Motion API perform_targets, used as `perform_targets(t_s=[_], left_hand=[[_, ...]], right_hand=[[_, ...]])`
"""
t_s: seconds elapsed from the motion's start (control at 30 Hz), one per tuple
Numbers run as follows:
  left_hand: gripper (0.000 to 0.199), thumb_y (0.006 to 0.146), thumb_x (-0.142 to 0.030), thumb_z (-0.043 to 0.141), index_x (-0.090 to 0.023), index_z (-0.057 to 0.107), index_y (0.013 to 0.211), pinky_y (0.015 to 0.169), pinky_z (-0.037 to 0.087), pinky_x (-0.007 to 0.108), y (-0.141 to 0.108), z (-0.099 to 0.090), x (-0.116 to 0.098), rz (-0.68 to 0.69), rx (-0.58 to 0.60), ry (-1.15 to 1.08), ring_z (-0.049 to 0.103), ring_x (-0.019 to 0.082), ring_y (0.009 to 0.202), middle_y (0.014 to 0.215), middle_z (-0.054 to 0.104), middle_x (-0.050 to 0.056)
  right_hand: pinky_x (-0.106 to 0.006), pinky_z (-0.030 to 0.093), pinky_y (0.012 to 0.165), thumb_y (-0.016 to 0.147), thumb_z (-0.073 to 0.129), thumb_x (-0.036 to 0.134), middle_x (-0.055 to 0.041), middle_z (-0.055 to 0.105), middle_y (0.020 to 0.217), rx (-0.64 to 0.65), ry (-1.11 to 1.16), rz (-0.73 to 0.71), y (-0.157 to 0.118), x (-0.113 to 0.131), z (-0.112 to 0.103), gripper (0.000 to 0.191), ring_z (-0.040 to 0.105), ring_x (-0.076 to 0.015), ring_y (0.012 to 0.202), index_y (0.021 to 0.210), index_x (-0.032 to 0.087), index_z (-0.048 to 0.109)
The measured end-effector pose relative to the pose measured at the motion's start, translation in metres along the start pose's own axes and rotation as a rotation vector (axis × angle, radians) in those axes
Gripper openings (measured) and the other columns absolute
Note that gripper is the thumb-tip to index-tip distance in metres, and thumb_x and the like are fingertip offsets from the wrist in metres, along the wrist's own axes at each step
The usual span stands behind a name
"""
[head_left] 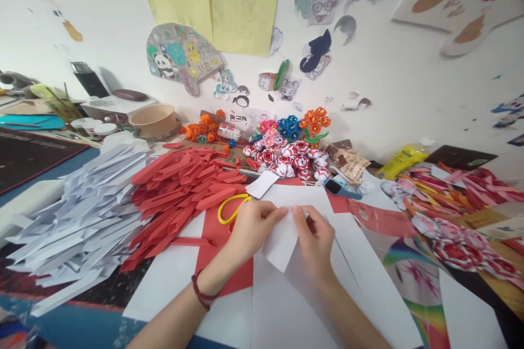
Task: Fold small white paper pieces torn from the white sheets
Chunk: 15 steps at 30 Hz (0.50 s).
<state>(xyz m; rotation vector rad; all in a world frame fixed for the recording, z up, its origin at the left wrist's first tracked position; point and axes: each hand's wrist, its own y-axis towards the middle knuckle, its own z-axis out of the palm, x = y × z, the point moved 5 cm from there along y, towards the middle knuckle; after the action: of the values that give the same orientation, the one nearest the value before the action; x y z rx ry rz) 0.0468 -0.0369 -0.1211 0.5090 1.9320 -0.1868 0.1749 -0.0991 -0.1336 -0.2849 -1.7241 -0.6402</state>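
My left hand (250, 227) and my right hand (314, 239) both pinch a small folded piece of white paper (281, 242) near its top edge, holding it just above larger white sheets (286, 305) on the table. The paper hangs down to a point between my hands. A dark red cord is tied around my left wrist. Scissors with yellow handles (229, 208) lie on a red sheet (213, 240) just left of my left hand.
A pile of red paper strips (184, 191) and a pile of white strips (85, 212) lie at the left. Red-and-white paper roses (292, 161) and coloured paper flowers (303, 122) sit behind. A blue tool (341, 188), a yellow bottle (403, 159) and more flowers (454, 240) are at the right.
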Motion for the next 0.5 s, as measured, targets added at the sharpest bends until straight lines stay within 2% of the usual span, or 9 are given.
perform_targets(t_s=[0.2, 0.37, 0.5], left_hand=[[0.046, 0.083, -0.045, 0.052, -0.015, 0.035, 0.052, 0.049, 0.02, 0.022, 0.0, 0.002, -0.002, 0.0, 0.024, -0.022, 0.025, 0.007, 0.053, 0.053, 0.027, -0.005], [0.043, 0.081, -0.047, 0.055, -0.014, 0.049, 0.055, 0.05, 0.024, 0.021, -0.003, 0.008, -0.004, -0.022, 0.076, -0.044, 0.034, 0.007, 0.053, 0.053, 0.04, -0.004], [0.042, 0.081, -0.047, 0.055, -0.013, 0.053, 0.056, 0.049, 0.025, 0.021, -0.004, 0.012, -0.005, -0.02, 0.083, -0.049, 0.035, 0.007, 0.052, 0.052, 0.045, -0.003]], right_hand=[[-0.022, 0.027, 0.047, 0.083, 0.06, 0.042, 0.0045, 0.036, 0.057, -0.04, 0.023, 0.018, 0.002, -0.002, -0.004, 0.03, 0.031, -0.0096, 0.055, 0.069, 0.016, 0.058], [-0.022, 0.026, 0.047, 0.082, 0.062, 0.043, 0.0042, 0.035, 0.059, -0.138, 0.092, 0.048, 0.009, -0.008, -0.013, 0.031, 0.031, -0.0097, 0.056, 0.069, 0.015, 0.057], [-0.022, 0.027, 0.048, 0.082, 0.062, 0.043, 0.0037, 0.035, 0.061, -0.149, 0.108, 0.06, 0.012, -0.011, -0.015, 0.03, 0.031, -0.0099, 0.057, 0.072, 0.015, 0.058]])
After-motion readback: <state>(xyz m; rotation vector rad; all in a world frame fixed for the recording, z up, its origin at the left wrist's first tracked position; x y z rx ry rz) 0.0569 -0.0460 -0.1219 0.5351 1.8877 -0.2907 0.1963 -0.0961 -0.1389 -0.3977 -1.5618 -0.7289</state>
